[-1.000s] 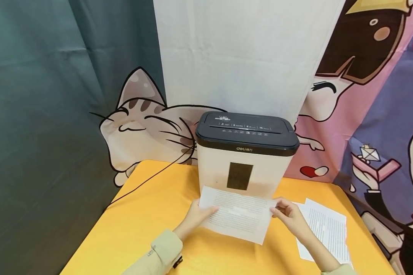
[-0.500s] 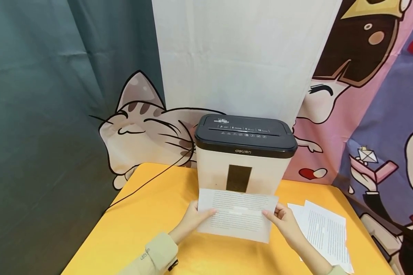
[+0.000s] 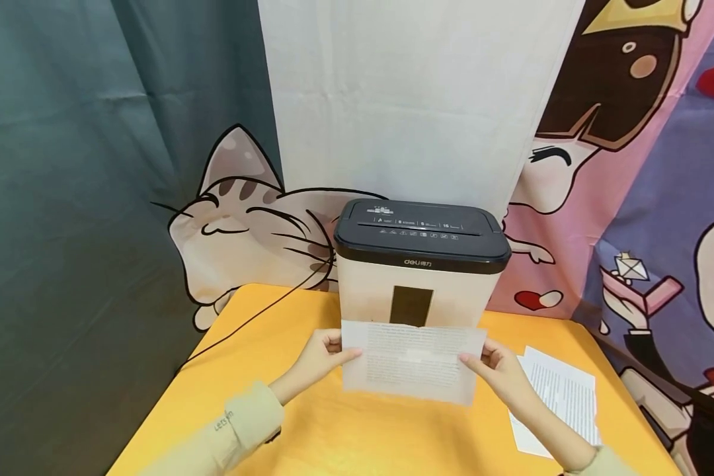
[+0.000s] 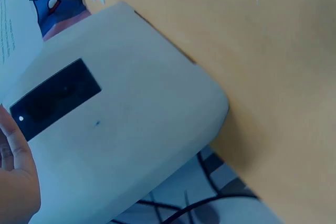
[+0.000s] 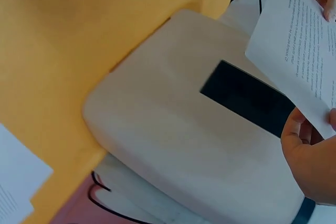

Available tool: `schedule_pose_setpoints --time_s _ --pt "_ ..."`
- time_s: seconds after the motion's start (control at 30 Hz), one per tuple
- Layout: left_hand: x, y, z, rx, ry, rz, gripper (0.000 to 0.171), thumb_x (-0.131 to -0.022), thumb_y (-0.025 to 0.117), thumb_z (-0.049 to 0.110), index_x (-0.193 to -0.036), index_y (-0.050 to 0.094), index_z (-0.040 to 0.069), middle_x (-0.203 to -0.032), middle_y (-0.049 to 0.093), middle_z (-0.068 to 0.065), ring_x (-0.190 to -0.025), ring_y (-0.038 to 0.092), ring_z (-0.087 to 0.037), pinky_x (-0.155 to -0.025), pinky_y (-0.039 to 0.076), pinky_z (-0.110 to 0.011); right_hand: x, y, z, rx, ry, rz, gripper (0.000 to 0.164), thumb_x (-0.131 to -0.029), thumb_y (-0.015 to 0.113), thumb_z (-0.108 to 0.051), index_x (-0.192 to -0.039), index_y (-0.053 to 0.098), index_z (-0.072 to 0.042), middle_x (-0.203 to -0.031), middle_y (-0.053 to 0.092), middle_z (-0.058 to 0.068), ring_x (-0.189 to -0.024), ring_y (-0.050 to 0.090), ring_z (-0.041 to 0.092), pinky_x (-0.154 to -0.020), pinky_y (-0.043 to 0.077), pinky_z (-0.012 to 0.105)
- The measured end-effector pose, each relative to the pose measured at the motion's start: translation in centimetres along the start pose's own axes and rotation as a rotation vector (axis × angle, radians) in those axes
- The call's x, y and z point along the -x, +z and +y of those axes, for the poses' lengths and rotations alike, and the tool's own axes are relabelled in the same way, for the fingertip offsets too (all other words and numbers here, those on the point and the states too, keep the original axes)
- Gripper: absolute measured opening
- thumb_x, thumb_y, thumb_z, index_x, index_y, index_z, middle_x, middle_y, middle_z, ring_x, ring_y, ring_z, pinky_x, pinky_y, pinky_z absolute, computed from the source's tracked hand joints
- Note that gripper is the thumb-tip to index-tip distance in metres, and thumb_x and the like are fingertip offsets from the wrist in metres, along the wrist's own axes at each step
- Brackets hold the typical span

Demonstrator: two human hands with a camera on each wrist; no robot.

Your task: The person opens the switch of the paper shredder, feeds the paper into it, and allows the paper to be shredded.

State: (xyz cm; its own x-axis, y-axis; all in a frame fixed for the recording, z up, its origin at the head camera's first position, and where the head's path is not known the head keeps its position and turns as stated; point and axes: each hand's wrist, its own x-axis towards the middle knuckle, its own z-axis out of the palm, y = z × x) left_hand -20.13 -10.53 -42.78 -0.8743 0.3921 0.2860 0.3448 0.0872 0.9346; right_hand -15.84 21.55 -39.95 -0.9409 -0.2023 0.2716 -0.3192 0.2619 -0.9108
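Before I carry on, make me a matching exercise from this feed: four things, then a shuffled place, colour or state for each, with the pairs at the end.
Things
1. printed sheet
2. shredder
3. loose papers
4. cord

Descriptions
A. lying on the yellow table, to the right
B. thin and black, trailing off to the left
C. pale body under a dark top
D. held between the left hand and the right hand

Pairs: 1-D, 2-C, 3-A, 4-B

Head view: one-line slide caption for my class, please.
Left fingers and right fingers pinch opposite edges of a printed sheet before a dark-topped shredder.
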Motion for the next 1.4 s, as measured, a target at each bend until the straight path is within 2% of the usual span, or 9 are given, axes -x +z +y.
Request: schedule_pose_setpoints --time_s 0.17,0.33,0.47,0.63,0.83,1.03,1.23,1.4 --pt "-0.4 -1.4 1.9 -0.102 -0.025 -0.002 0.025 -0.083 0.070 0.005 -0.101 0.066 -0.011 -0.092 0.069 -0.026 -0.067 0.064 -0.002 -0.062 0.054 -0.022 -0.6 -0.7 -1.8 0.064 -0.025 -0.043 0.030 -0.091 0.060 -0.005 -0.116 0.056 0.011 -0.095 0.068 -0.021 -0.080 0.066 0.003 -0.072 0.052 0.017" --pt "-0.9 -2.6 3.9 -0.197 -0.028 -0.007 0.019 -0.082 0.072 0.008 -0.094 0.068 -0.006 -0.081 0.069 -0.019 -0.060 0.056 -0.003 -0.056 0.048 -0.019 -1.2 -1.4 -3.4 0.107 -0.055 -0.073 0.028 -0.090 0.060 -0.004 -0.115 0.058 0.010 -0.095 0.068 -0.021 -0.080 0.066 0.003 -0.072 0.052 0.016" --pt "-1.4 -3.3 5.3 -0.267 -0.010 -0.053 0.017 -0.081 0.073 0.010 -0.091 0.070 -0.003 -0.078 0.069 -0.015 -0.060 0.055 -0.005 -0.054 0.045 -0.019 -1.7 -1.9 -4.6 0.147 -0.089 -0.089 0.027 -0.090 0.060 -0.003 -0.114 0.059 0.009 -0.095 0.066 -0.023 -0.080 0.066 0.002 -0.072 0.051 0.015" --pt "-2.1 -4.2 7.0 -0.320 0.005 -0.109 0.018 -0.081 0.074 0.012 -0.094 0.072 -0.001 -0.082 0.071 -0.013 -0.065 0.059 -0.007 -0.059 0.049 -0.021 -2.4 -2.5 -5.6 0.185 -0.147 -0.120 0.026 -0.089 0.060 -0.001 -0.113 0.059 0.009 -0.097 0.065 -0.025 -0.079 0.066 0.002 -0.071 0.052 0.015" --pt "-4.4 -5.4 9.1 -0.384 0.053 -0.117 0.010 -0.080 0.073 0.009 -0.083 0.070 0.000 -0.076 0.070 -0.011 -0.062 0.057 -0.009 -0.060 0.049 -0.022 -3.7 -3.4 -7.3 0.255 -0.172 -0.082 0.021 -0.087 0.062 0.001 -0.106 0.062 0.010 -0.087 0.067 -0.021 -0.073 0.064 0.001 -0.067 0.052 0.016" --pt "-7.4 -6.6 11.2 -0.355 0.116 -0.073 0.016 -0.081 0.072 0.006 -0.070 0.062 -0.001 -0.064 0.062 -0.012 -0.053 0.055 -0.009 -0.053 0.049 -0.025 -6.0 -4.8 -9.6 0.328 -0.184 -0.024 0.019 -0.088 0.062 -0.002 -0.104 0.063 0.008 -0.080 0.066 -0.020 -0.070 0.064 0.001 -0.064 0.050 0.015" --pt "-9.3 -7.4 13.4 -0.399 0.109 -0.057 0.018 -0.081 0.073 0.009 -0.068 0.062 0.001 -0.069 0.066 -0.008 -0.059 0.057 -0.008 -0.061 0.051 -0.026 -8.2 -6.1 -11.8 0.392 -0.265 0.000 0.020 -0.085 0.065 0.000 -0.104 0.065 0.007 -0.082 0.064 -0.026 -0.068 0.063 -0.001 -0.061 0.049 0.013" --pt "-10.8 -8.0 15.3 -0.420 0.129 -0.028 0.016 -0.083 0.071 0.013 -0.073 0.064 0.003 -0.066 0.063 -0.004 -0.059 0.055 -0.011 -0.058 0.047 -0.024 -10.1 -7.2 -13.5 0.412 -0.285 0.015 0.026 -0.087 0.064 -0.002 -0.111 0.064 0.007 -0.088 0.061 -0.033 -0.072 0.063 -0.007 -0.065 0.050 0.010"
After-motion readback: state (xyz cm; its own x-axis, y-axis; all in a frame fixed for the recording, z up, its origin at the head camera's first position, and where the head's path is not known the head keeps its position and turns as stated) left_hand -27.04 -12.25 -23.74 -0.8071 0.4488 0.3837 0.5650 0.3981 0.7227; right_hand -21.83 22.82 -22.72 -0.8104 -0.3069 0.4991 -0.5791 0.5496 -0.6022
